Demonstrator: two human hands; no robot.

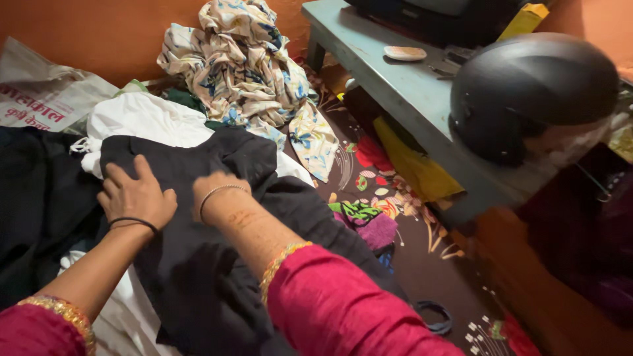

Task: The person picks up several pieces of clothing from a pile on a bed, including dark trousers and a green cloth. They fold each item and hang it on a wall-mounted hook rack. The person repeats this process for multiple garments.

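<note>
Orange-walled room, patterned floor cloth. I see my left hand lying flat, fingers spread, on a black garment; my right hand is tucked into its fold, grip unclear. The garment looks only partly smoothed, the floral cloth heap untouched. A grey bench with a helmet hems the right; floor between stays free.

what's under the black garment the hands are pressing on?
White cloth shows past the black garment at its upper left and again at its lower left edge. Both hands, left and right, lie flat on top. How far the white cloth runs underneath is covered.
</note>
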